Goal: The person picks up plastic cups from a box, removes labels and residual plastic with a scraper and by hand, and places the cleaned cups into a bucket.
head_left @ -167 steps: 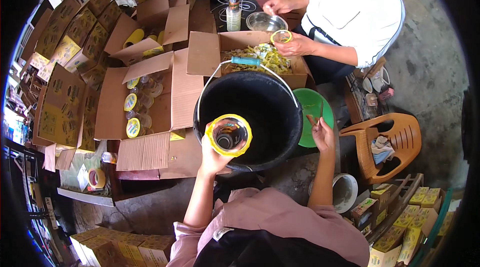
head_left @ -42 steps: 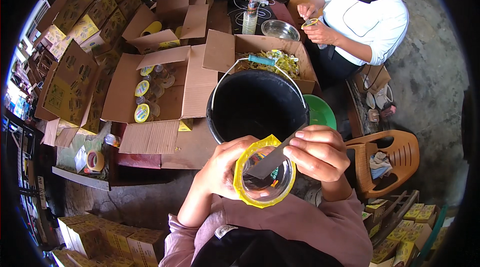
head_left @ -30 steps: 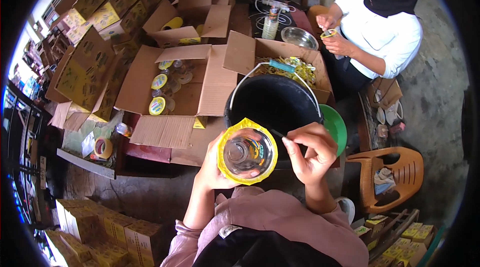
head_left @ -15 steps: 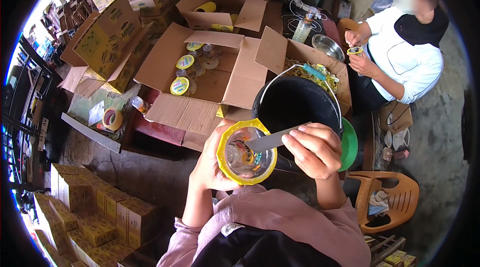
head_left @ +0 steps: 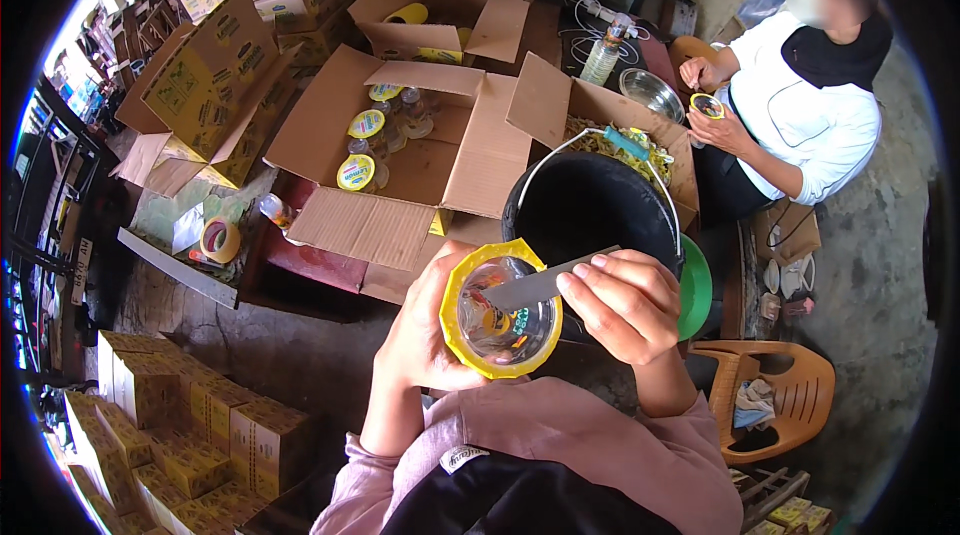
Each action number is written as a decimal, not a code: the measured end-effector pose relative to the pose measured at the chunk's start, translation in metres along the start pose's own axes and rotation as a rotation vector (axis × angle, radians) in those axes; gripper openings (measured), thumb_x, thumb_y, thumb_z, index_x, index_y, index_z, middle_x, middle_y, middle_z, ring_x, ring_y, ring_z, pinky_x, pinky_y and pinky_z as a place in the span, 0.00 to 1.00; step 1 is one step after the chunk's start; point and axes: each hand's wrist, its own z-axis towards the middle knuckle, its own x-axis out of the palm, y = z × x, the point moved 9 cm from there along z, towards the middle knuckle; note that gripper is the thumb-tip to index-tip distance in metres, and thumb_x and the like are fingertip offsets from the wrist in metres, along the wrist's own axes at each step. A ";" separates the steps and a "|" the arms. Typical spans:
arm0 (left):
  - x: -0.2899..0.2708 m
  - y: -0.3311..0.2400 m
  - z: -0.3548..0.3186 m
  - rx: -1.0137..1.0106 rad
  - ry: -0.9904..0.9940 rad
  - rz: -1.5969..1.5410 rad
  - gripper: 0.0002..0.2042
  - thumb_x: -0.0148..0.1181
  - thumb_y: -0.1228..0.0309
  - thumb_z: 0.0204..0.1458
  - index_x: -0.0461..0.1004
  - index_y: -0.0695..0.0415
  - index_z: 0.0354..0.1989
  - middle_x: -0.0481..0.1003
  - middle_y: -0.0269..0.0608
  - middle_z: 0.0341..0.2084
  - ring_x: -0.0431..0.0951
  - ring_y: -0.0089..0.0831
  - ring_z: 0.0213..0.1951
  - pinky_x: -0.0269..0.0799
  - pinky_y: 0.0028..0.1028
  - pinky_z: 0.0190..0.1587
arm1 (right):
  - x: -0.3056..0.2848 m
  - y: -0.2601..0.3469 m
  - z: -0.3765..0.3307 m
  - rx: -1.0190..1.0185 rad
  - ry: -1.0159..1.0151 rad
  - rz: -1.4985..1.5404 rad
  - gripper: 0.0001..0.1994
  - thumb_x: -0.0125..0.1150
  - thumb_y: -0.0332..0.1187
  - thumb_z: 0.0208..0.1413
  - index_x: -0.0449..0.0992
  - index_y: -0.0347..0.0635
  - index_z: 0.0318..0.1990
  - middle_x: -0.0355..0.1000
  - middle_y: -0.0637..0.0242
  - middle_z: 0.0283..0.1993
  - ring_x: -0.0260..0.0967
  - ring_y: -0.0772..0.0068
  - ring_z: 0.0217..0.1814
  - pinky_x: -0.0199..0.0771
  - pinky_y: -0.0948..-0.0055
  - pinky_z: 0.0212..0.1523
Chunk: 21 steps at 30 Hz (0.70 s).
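- Hands first: the left hand point(head_left: 425, 335) wraps round the side of a clear plastic jar point(head_left: 500, 320), gripping it tilted so its open mouth faces up toward the camera; the right hand point(head_left: 625, 303) pinches a flat grey metal blade point(head_left: 545, 283) whose free end lies across the jar's mouth.
- Jar: see-through, round, with a yellow band point(head_left: 470, 270) running round the rim; the band looks partly lifted at the upper edge, where the blade meets it. Small coloured print shows through the base. It is held just above the person's lap, in front of the black bucket point(head_left: 590, 210).
- Progress, as a judgement: this jar seems mid-way, since the yellow band is still on the rim and the blade is still at work on it. Nothing shows the jar as finished.
- Further out: an open cardboard box point(head_left: 400, 165) behind the bucket holds several more jars with yellow lids point(head_left: 357, 173), so plenty appears left to handle.
- Another box beside the bucket holds a heap of yellow scraps point(head_left: 640, 145).
- Across the bucket, another person in a white top holds a similar yellow-rimmed jar point(head_left: 707, 107), beside a metal bowl point(head_left: 650, 93).
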 end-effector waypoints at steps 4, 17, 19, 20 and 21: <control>0.001 -0.004 0.003 0.025 0.013 -0.009 0.36 0.68 0.62 0.23 0.62 0.63 0.46 0.67 0.47 0.36 0.70 0.39 0.37 0.66 0.32 0.39 | 0.000 0.004 0.004 -0.016 0.029 0.004 0.09 0.66 0.24 0.32 0.77 0.38 0.26 0.69 0.67 0.28 0.66 0.73 0.31 0.74 0.76 0.28; 0.007 -0.005 0.003 0.026 0.057 0.015 0.39 0.70 0.63 0.21 0.60 0.64 0.47 0.67 0.49 0.36 0.69 0.39 0.37 0.65 0.32 0.40 | 0.002 0.005 0.003 -0.056 0.045 -0.010 0.07 0.60 0.26 0.37 0.77 0.40 0.28 0.69 0.69 0.31 0.66 0.74 0.33 0.72 0.78 0.33; 0.009 -0.004 0.003 0.007 0.070 -0.004 0.39 0.71 0.63 0.20 0.60 0.64 0.47 0.67 0.48 0.36 0.68 0.36 0.38 0.63 0.32 0.41 | 0.002 0.006 0.003 -0.075 0.049 0.006 0.07 0.60 0.26 0.37 0.77 0.40 0.29 0.69 0.69 0.31 0.65 0.73 0.35 0.72 0.78 0.34; 0.010 -0.004 0.003 0.009 0.074 -0.004 0.39 0.71 0.63 0.20 0.60 0.64 0.47 0.67 0.48 0.37 0.68 0.35 0.38 0.63 0.32 0.41 | 0.002 0.006 0.003 -0.074 0.049 0.006 0.07 0.60 0.26 0.37 0.77 0.40 0.29 0.69 0.69 0.31 0.65 0.73 0.35 0.72 0.78 0.34; 0.010 -0.004 0.003 0.010 0.078 -0.004 0.40 0.71 0.63 0.20 0.60 0.64 0.47 0.67 0.48 0.37 0.68 0.35 0.38 0.63 0.32 0.41 | 0.002 0.007 0.002 -0.086 0.055 0.005 0.07 0.59 0.25 0.38 0.77 0.40 0.29 0.69 0.69 0.31 0.65 0.73 0.35 0.72 0.78 0.35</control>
